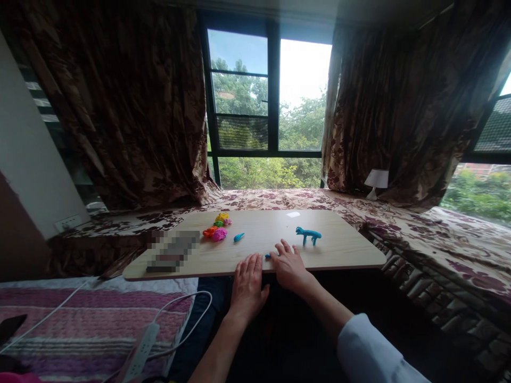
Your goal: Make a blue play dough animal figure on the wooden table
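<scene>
My right hand (288, 263) lies over the near edge of the light wooden table (339, 255), fingers apart. Beside its thumb a small piece of blue modelling clay (268, 256) shows, partly hidden by the hand. To its left, my left hand (248, 282) rests flat on the table edge with fingers stretched out and nothing in it. A blue clay animal figure (309, 234) with legs and a head stands on the table, to the right and beyond my right hand. Farther back on the left lies a blue teardrop-shaped lump of clay (238, 237).
A cluster of coloured clay lumps (217, 231) sits at the table's left, near a dark blurred-out object (173, 252). Left of the table, a power strip (143, 346) with a white cable lies on a striped quilt (99, 319). A small lamp (376, 181) stands by the curtain.
</scene>
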